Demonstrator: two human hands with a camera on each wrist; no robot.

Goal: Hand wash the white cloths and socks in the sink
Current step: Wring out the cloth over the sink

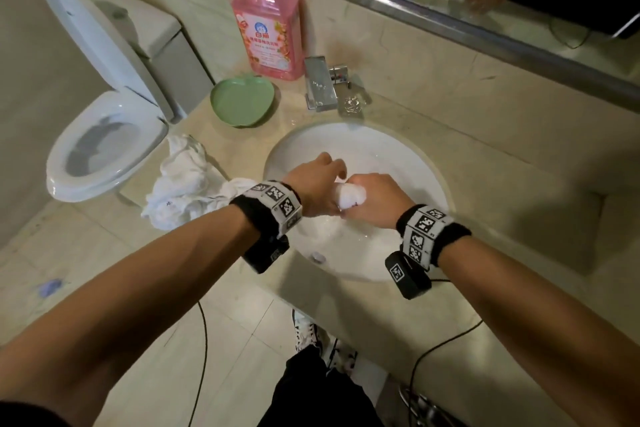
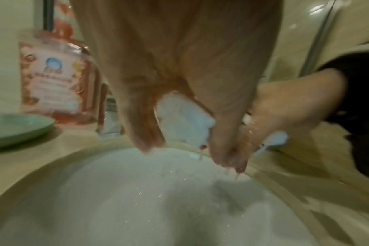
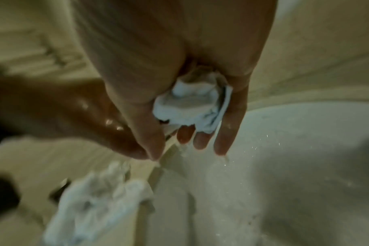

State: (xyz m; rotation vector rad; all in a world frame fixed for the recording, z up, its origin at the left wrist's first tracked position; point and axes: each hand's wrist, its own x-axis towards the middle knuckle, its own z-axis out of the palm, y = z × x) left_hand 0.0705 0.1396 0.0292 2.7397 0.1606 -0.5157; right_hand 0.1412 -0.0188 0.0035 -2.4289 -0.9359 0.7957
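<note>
Squeezing a small white cloth (image 1: 350,197) between the left hand (image 1: 313,189) and right hand (image 1: 375,199), both curled around it over the sink (image 1: 408,163) at frame centre, suggests it is soft, sodden, slippery, best gripped at both ends.

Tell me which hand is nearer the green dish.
Left. The left hand is over the sink's left side, closer to the dish on the counter; the right hand is further right, across the white cloth.

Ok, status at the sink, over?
Both hands, left hand and right hand, wringing white cloth over sink. Unwashed pile waiting on counter. Nothing obstructing.
</note>
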